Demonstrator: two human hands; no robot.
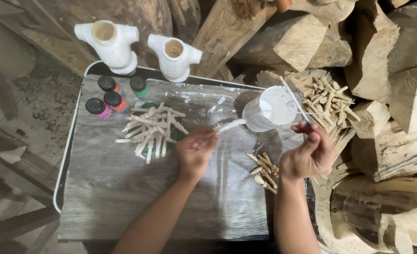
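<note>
My left hand point(195, 151) pinches a small white-painted wooden stick point(231, 125) by one end, holding it over the grey tabletop point(114, 188). My right hand point(309, 153) grips a thin paintbrush point(294, 99) whose white tip points up toward a clear plastic cup of white paint point(270, 109). A pile of white-painted sticks point(152, 130) lies on a green dish left of my left hand. A few bare wooden sticks point(264, 169) lie between my wrists.
Several small paint bottles with black caps point(109, 96) stand at the table's back left. Two white torso-shaped carvings point(110, 43) point(174, 55) stand behind the table. A heap of unpainted sticks point(328, 99) rests on wood logs point(387, 141) at the right.
</note>
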